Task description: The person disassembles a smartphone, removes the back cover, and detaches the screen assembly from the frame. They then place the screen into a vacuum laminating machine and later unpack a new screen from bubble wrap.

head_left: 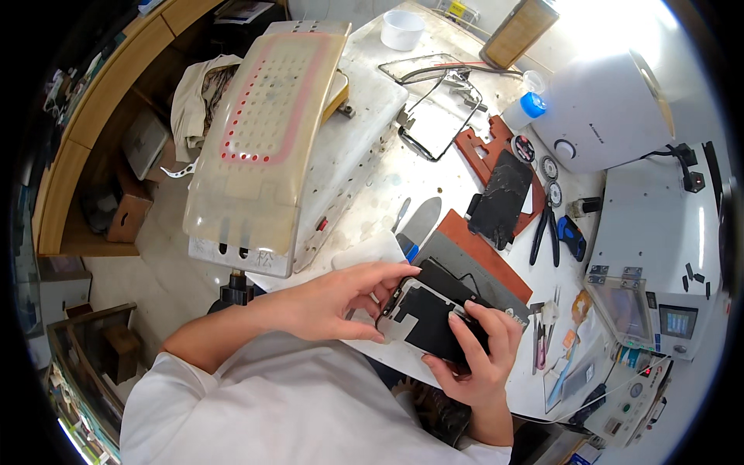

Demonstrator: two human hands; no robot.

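My left hand (360, 298) grips the upper left end of a phone screen assembly (426, 325), which shows a black backing and silver metal plate. My right hand (484, 356) has its fingers curled on the right side of the same part. Under it lie a dark phone-sized frame (438, 275) and a grey mat (496, 287) on a red-brown pad (465, 232). A flat spatula (422, 221) lies just above. A cracked black screen (500, 198) rests farther up on a red-brown tray (477, 147).
A large translucent-topped machine (256, 186) fills the left of the bench (372, 194). At the right stand a white cylindrical machine (601, 116) and a grey machine with a display (643, 248). Pliers (546, 232), tools (542, 341), spools (549, 170) and a white cup (401, 29) lie about.
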